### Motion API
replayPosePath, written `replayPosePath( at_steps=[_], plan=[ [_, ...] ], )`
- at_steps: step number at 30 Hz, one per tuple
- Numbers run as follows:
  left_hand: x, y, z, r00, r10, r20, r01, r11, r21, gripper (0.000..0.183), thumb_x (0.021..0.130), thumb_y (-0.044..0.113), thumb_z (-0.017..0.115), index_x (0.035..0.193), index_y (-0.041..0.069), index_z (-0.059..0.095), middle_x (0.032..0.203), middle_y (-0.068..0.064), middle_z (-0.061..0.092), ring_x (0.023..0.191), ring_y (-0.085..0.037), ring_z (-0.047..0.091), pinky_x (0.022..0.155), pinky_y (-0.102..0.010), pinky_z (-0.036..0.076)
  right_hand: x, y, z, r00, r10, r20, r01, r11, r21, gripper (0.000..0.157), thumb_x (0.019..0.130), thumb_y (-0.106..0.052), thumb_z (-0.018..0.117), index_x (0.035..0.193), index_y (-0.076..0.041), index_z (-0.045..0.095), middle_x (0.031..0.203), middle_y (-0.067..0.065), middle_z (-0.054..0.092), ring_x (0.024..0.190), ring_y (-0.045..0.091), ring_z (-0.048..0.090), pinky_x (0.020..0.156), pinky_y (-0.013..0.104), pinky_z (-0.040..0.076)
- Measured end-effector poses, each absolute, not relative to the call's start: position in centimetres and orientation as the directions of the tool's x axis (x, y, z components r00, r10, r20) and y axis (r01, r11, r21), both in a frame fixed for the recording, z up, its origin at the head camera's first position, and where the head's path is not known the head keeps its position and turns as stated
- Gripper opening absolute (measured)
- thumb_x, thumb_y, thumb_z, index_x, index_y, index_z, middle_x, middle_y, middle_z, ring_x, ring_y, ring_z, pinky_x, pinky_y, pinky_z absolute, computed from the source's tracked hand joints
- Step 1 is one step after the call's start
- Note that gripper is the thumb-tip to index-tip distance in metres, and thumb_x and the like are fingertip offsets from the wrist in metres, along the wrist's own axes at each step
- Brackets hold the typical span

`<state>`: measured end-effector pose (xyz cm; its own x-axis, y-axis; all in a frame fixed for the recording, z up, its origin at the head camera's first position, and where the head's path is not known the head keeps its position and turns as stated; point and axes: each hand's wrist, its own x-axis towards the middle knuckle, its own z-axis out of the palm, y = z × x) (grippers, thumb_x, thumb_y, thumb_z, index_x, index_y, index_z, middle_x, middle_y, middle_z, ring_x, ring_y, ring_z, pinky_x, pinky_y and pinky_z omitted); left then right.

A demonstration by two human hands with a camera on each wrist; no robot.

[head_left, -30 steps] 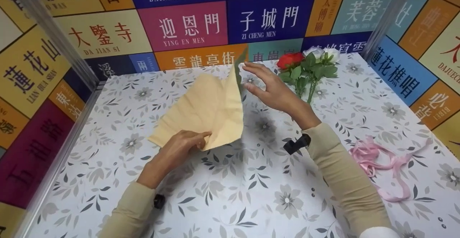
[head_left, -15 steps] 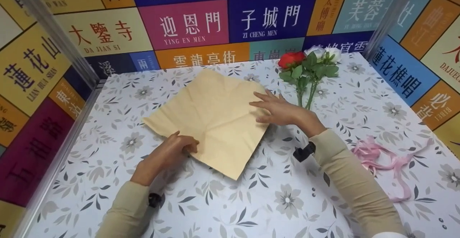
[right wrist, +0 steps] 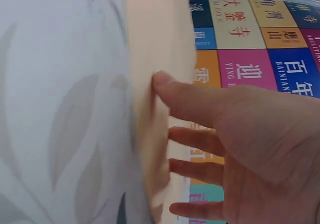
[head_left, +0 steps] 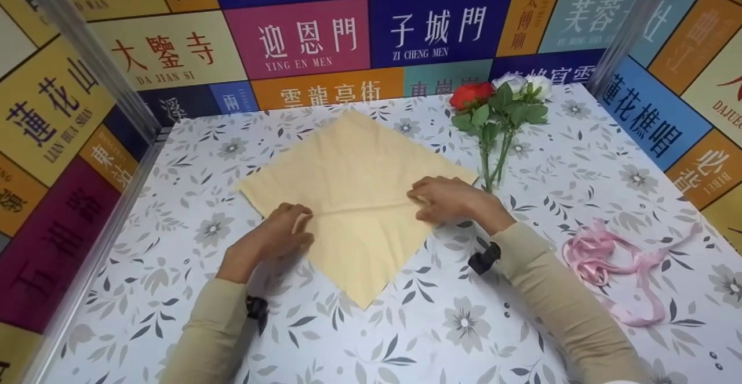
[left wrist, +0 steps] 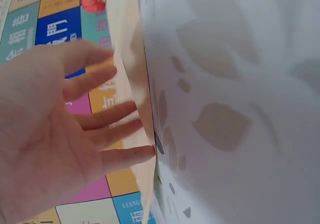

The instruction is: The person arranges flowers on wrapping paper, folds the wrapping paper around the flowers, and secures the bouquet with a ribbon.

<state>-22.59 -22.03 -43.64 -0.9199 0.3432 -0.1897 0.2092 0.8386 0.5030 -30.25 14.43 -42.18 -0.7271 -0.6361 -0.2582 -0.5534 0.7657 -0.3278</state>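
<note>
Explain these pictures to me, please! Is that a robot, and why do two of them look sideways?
No robot here, just a person's two bare hands: the left hand and the right hand.

The big picture comes from a camera on the person's head, looking forward and down. The other two come from cameras worn on each wrist, so the colorful wall signs look turned sideways.

On the flowery table lies a pale yellow sheet with a crease across it. Behind its right corner are a red flower and white flowers, and a pink ribbon lies further right.

Both hands touch the sheet at its sides; neither seems to grip it tightly.
</note>
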Motion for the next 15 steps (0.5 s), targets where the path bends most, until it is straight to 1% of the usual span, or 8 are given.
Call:
replayPosePath(
  at_steps=[1,3,5,6,8,12,15],
  plan=[
    [-22.7,-22.0,-43.6,-0.918,0.332,-0.219,0.186,0.845,0.501,0.057,0.098,0.022,0.063,0.146,0.001,0.043,0.148,-0.027,0.04,0.138,-0.041,0.041,0.115,-0.053,0.037,-30.2,14.4,-42.1,-0.734,-0.631,-0.251,-0.553,0.77,-0.317,0.044,0.096,-0.03,0.064,0.137,-0.015,0.058,0.151,0.013,0.048,0.14,0.038,0.045,0.105,0.064,0.04],
    [-22.9,-22.0,-43.4,-0.913,0.31,-0.267,0.148,0.859,0.49,0.069,0.095,0.025,0.068,0.152,0.002,0.037,0.153,-0.028,0.034,0.141,-0.042,0.036,0.116,-0.054,0.035,-30.0,14.4,-42.0,-0.748,-0.616,-0.247,-0.541,0.782,-0.31,0.042,0.094,-0.031,0.067,0.132,-0.016,0.061,0.146,0.011,0.052,0.134,0.037,0.049,0.1,0.06,0.044],
    [-23.1,-22.0,-43.2,-0.909,0.302,-0.289,0.136,0.867,0.479,0.075,0.093,0.027,0.071,0.154,0.003,0.034,0.154,-0.028,0.032,0.142,-0.043,0.034,0.116,-0.056,0.034,-29.9,14.4,-42.1,-0.76,-0.6,-0.249,-0.523,0.793,-0.313,0.043,0.091,-0.032,0.07,0.129,-0.015,0.061,0.142,0.013,0.052,0.13,0.036,0.049,0.098,0.057,0.045],
    [-23.2,-22.0,-43.0,-0.908,0.299,-0.294,0.133,0.87,0.475,0.076,0.092,0.027,0.072,0.154,0.004,0.035,0.153,-0.029,0.033,0.141,-0.044,0.035,0.115,-0.057,0.035,-29.8,14.4,-42.1,-0.767,-0.591,-0.251,-0.51,0.798,-0.32,0.045,0.09,-0.032,0.072,0.129,-0.013,0.061,0.14,0.014,0.051,0.129,0.036,0.049,0.098,0.056,0.046],
    [-23.4,-22.0,-42.8,-0.911,0.287,-0.296,0.125,0.877,0.464,0.074,0.09,0.028,0.074,0.152,0.005,0.04,0.149,-0.029,0.037,0.137,-0.043,0.037,0.113,-0.057,0.037,-29.7,14.6,-42.0,-0.783,-0.564,-0.262,-0.473,0.813,-0.34,0.06,0.087,-0.032,0.075,0.14,-0.011,0.056,0.142,0.017,0.047,0.132,0.037,0.045,0.105,0.056,0.043],
    [-23.8,-22.2,-42.8,-0.926,0.264,-0.269,0.122,0.885,0.449,0.066,0.087,0.026,0.078,0.143,0.005,0.052,0.136,-0.028,0.046,0.127,-0.042,0.041,0.109,-0.056,0.04,-29.6,14.9,-41.9,-0.794,-0.541,-0.279,-0.432,0.824,-0.367,0.067,0.084,-0.028,0.08,0.142,-0.009,0.053,0.141,0.019,0.044,0.132,0.036,0.043,0.108,0.053,0.042],
    [-24.0,-22.3,-43.0,-0.936,0.229,-0.269,0.085,0.885,0.457,0.065,0.082,0.023,0.083,0.138,0.006,0.056,0.132,-0.027,0.046,0.123,-0.04,0.041,0.108,-0.056,0.041,-29.5,15.2,-41.8,-0.781,-0.551,-0.292,-0.429,0.815,-0.39,0.068,0.083,-0.025,0.081,0.143,-0.008,0.053,0.142,0.021,0.043,0.133,0.036,0.042,0.109,0.051,0.041]
  ],
)
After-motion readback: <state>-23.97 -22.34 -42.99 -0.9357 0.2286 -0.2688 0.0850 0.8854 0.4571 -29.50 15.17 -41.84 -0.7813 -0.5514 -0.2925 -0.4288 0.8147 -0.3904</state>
